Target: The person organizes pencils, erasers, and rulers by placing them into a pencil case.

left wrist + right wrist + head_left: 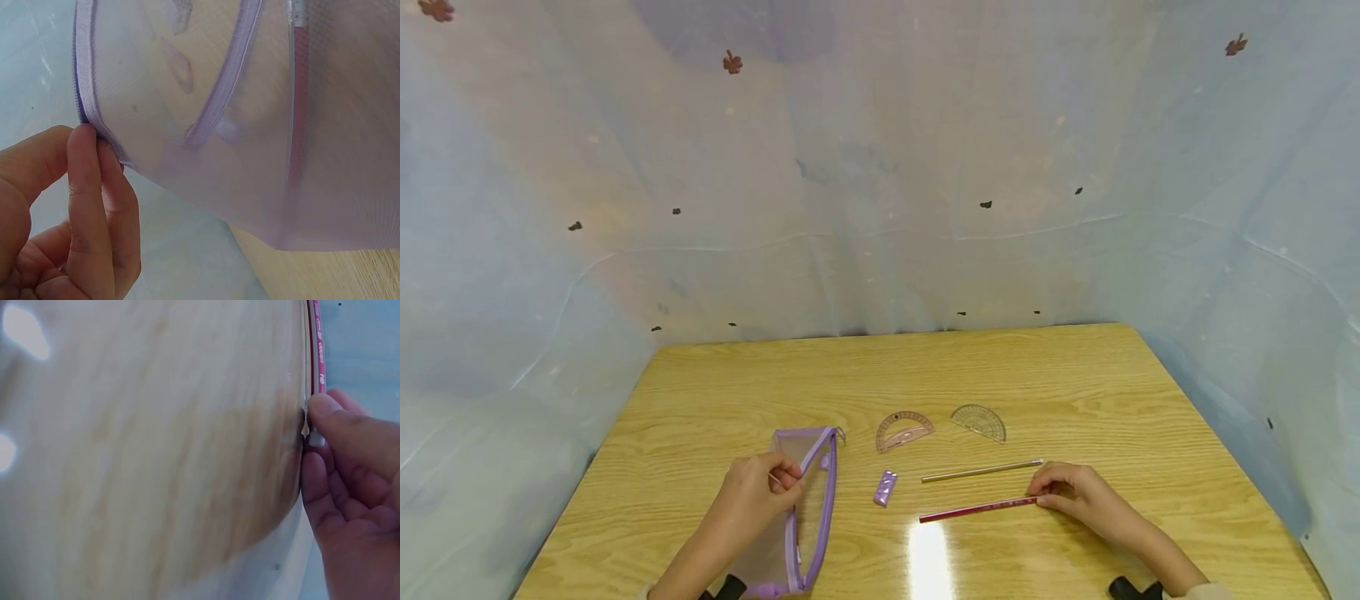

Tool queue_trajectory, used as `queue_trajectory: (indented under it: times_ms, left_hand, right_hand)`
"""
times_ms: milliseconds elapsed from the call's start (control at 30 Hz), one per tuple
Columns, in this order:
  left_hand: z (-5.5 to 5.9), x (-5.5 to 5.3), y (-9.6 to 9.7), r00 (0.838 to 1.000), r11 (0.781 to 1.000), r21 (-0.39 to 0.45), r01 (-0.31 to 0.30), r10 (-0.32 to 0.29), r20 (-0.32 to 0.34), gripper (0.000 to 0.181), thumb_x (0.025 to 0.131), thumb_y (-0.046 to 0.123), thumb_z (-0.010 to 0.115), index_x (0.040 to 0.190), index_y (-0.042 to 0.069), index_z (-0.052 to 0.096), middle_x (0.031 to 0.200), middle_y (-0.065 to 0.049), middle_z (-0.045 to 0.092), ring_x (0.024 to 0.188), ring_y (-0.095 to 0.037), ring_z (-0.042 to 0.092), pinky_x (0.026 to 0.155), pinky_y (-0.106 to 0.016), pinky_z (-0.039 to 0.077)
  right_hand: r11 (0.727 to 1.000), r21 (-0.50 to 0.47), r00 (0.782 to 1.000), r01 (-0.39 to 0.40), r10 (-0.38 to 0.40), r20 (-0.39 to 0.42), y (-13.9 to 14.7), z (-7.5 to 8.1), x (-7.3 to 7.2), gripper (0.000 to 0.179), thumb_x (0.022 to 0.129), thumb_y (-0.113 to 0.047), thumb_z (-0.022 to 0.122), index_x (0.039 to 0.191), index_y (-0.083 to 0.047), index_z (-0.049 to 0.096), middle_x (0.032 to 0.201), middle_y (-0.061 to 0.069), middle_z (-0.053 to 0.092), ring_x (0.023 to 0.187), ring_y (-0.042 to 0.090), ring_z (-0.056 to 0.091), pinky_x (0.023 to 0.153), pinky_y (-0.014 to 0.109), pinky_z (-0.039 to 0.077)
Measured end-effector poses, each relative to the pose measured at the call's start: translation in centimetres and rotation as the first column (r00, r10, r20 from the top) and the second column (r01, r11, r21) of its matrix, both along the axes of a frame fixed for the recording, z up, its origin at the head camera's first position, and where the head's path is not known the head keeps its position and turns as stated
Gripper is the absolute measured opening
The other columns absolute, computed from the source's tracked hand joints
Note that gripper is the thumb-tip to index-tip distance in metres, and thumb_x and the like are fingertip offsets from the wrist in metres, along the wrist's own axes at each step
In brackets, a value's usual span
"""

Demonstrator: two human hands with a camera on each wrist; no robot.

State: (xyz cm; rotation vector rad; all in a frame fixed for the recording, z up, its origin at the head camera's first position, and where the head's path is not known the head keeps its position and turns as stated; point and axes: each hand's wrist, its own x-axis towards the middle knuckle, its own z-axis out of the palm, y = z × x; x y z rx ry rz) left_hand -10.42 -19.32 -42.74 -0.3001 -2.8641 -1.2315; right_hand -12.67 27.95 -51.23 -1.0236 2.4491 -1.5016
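Note:
My left hand [763,487] pinches the zipper edge of a see-through lilac mesh pencil case [827,517], whose mouth gapes to the right. Through the mesh in the left wrist view shows a red pencil-like stick [300,94] with a silvery end; whether it lies inside is unclear. Over at the right, my right hand [1078,497] pinches the end of a dark red pencil [977,509] between thumb and fingers. Lettering runs along its barrel in the right wrist view. Just beyond it lies a gold-coloured pencil [981,472] on the table.
A shiny purple wrapped block [885,488] lies between the case and the pencils. Farther back are a pink protractor [891,425] and a clear protractor [979,422]. Pale cloth [880,167] hangs behind and beside the wooden table [1037,367].

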Motion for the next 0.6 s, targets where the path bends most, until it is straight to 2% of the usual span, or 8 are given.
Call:
queue_trajectory:
  times_ms: [300,600]
  left_hand:
    - [-0.1,-0.15,-0.17,1.0,1.0,0.01,0.003,-0.003,0.017,0.012,0.081,-0.005,0.074,0.08,0.005,0.068,0.07,0.004,0.061,0.061,-0.006,0.059,0.056,-0.018,0.053]
    - [-0.03,-0.22,-0.18,1.0,1.0,0.013,0.003,-0.003,0.024,0.012,0.081,-0.005,0.075,0.081,0.005,0.068,0.071,0.004,0.061,0.062,-0.007,0.059,0.056,-0.019,0.054]
  right_hand:
    - [1.0,0.011,0.999,0.001,-0.001,0.04,0.15,0.49,-0.02,0.014,0.093,0.003,0.064,0.103,-0.004,0.071,0.101,0.014,0.067,0.086,0.019,0.063,0.07,0.027,0.056]
    - [0.999,0.033,1.0,0.014,-0.014,0.017,0.47,0.76,-0.14,0.019,0.092,0.007,0.064,0.104,-0.006,0.072,0.102,0.011,0.067,0.089,0.014,0.063,0.072,0.026,0.055]
